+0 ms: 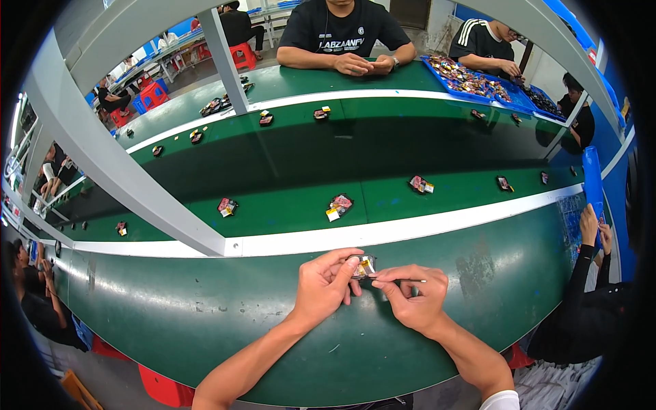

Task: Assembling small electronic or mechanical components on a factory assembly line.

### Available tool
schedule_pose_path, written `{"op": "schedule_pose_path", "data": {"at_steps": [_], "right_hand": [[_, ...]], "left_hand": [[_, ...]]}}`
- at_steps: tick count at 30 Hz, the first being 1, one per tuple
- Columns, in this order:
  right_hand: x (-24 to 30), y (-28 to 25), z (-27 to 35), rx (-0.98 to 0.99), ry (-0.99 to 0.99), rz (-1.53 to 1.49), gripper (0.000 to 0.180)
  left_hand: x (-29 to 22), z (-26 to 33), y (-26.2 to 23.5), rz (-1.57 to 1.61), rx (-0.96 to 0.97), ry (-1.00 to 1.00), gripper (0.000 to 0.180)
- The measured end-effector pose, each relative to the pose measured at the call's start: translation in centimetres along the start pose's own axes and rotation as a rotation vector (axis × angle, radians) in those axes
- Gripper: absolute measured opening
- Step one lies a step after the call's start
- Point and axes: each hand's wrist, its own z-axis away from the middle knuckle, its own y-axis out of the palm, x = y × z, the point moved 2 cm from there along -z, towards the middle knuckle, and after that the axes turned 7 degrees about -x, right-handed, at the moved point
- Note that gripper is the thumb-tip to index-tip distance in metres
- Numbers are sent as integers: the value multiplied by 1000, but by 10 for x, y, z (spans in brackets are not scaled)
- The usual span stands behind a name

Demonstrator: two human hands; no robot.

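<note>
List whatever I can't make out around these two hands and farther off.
- Head view: the underside of the small device, hidden, with part of its left side behind the left hand.
- Head view: the middle of the thin tool, covered by fingers of the right hand; its tip is too small.
- Head view: the white sleeve, cut off by the lower edge.
- Head view: heaped parts, upper right, too small to tell apart.

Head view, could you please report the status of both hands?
Left hand: holding small device. Right hand: pinching slim tool near it. Left thumb partly covers device.
</note>
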Motion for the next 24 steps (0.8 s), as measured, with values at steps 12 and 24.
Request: {"op": "schedule_pose_path", "data": {"at_steps": [12, 24], "right_hand": [[-5, 1, -5, -41, -132, -54, 15], [-22, -8, -9, -160, -10, -37, 19]], "left_hand": [[-5, -9, -1, -197, -191, 43, 22], [-52, -119, -105, -1394, -730, 568, 16]]}}
